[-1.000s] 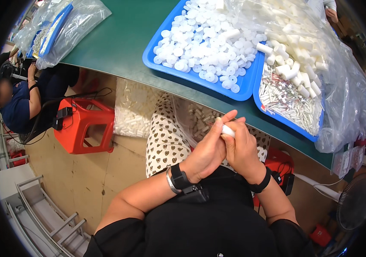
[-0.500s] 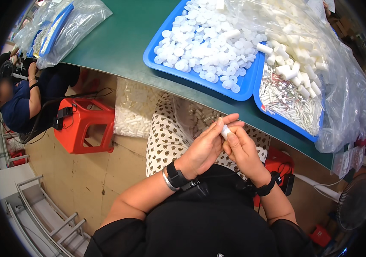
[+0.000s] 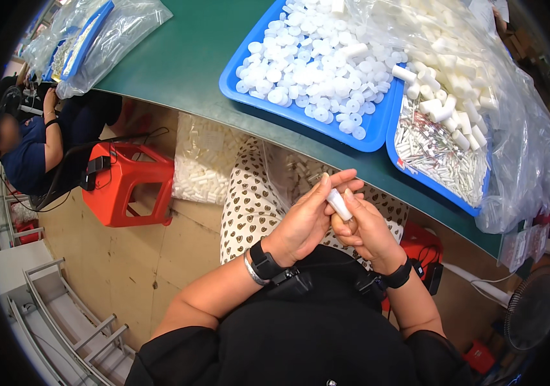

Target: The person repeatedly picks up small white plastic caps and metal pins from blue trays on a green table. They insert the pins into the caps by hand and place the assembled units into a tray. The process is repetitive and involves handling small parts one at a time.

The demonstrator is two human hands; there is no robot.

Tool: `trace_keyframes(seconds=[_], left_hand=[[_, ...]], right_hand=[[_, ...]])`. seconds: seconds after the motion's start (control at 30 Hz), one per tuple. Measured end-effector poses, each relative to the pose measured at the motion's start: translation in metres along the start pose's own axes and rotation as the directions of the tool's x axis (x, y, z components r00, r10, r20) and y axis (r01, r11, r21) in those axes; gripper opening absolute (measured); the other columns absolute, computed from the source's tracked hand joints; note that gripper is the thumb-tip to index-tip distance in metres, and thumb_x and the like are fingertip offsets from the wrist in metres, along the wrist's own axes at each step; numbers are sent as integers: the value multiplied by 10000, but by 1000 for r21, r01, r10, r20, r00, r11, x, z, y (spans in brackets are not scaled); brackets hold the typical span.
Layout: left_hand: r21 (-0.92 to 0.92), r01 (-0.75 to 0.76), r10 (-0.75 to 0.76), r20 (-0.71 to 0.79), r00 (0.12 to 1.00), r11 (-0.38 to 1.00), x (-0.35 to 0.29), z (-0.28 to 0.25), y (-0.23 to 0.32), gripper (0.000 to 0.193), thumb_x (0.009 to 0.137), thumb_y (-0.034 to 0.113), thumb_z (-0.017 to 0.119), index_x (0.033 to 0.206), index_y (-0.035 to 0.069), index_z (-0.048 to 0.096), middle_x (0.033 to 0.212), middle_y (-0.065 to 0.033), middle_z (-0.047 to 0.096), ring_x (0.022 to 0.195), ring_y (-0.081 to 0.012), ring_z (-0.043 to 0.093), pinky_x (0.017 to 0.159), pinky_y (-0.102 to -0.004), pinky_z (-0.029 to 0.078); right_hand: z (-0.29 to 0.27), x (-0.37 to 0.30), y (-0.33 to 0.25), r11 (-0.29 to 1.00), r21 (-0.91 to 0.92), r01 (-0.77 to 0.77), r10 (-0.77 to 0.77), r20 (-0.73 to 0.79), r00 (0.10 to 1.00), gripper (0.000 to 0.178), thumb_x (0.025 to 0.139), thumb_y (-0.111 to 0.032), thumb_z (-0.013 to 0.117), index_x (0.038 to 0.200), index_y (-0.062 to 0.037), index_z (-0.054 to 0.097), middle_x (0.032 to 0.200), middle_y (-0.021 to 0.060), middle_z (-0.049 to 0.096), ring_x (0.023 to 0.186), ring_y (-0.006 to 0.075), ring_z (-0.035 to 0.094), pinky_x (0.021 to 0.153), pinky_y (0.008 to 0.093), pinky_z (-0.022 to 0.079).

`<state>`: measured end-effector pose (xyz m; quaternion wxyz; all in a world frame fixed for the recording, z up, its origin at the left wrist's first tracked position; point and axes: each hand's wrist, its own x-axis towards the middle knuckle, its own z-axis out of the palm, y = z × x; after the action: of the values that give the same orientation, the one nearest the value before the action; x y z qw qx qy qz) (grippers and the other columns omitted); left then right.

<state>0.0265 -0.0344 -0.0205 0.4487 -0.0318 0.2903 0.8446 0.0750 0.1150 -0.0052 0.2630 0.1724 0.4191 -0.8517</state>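
Observation:
A short white plastic cylinder (image 3: 338, 204) is tilted between my two hands above my lap. My right hand (image 3: 370, 230) is closed around it, with the thumb along its side and the fingers curled beneath. My left hand (image 3: 304, 225) faces it with fingers stretched out and thumb raised; the cylinder's far end lies against those fingers. Just beyond my hands, on the green table (image 3: 178, 87), stands a blue tray (image 3: 307, 116) heaped with small translucent white discs. Beside it, a second blue tray (image 3: 439, 186) holds thin white-and-metal pieces and thicker white cylinders (image 3: 445, 109).
Clear plastic bagging (image 3: 526, 148) drapes over the right tray. Below the table lies a bag of white pieces (image 3: 201, 164). A red stool (image 3: 130, 186) stands at left, near a seated person (image 3: 30, 151). A fan (image 3: 535, 302) is at lower right, metal racks (image 3: 75, 315) at lower left.
My right hand has drawn slightly down and back from my left fingers, and more of the white cylinder shows. My left thumb has lifted off it. The view has shifted a little.

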Motion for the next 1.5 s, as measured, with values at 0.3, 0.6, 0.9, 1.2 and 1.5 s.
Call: trace_keyframes(seconds=[0.3,0.6,0.9,1.2,1.5], left_hand=[[-3,-67,66,-184,981,998,3,-7,-21,367,1065,426,313,1056,122,518,1340,-127,538,1254,-270,515,1062,-438,414],[312,121,23,-422,906,942,9,-34,6,335,1036,352,476,1183,66,569,1087,-32,615,1064,-144,533,994,-321,373],[840,-430,535,542,648,-330,34,49,72,159,861,62,670,1015,22,666,965,-113,652,902,-303,580,803,-374,462],[807,-191,449,488,749,-559,82,42,81,53,759,47,637,792,13,614,870,-148,575,856,-344,566,752,-422,489],[890,-349,520,455,723,-294,78,34,77,137,737,-48,585,874,-42,593,991,-203,518,897,-374,538,805,-420,473]], right_hand=[[0,16,22,411,-887,212,-509,-30,860,327,1020,-250,479,1215,-5,574,886,209,673,746,384,663,648,438,516],[-12,-33,-82,-254,-966,-39,-882,215,419,122,874,-93,677,975,-29,650,819,124,640,627,310,627,554,380,491],[-45,-23,-104,-411,-875,-255,-815,227,533,61,839,-33,633,890,-31,600,810,140,563,718,339,601,628,428,482],[-55,-34,-97,146,-982,119,-924,-93,370,74,985,-53,509,1031,-9,546,889,102,659,733,155,652,627,293,488],[-64,-43,-97,493,-674,551,-862,-291,415,185,1042,-180,423,1133,-33,488,1040,145,658,866,179,672,725,263,503]])
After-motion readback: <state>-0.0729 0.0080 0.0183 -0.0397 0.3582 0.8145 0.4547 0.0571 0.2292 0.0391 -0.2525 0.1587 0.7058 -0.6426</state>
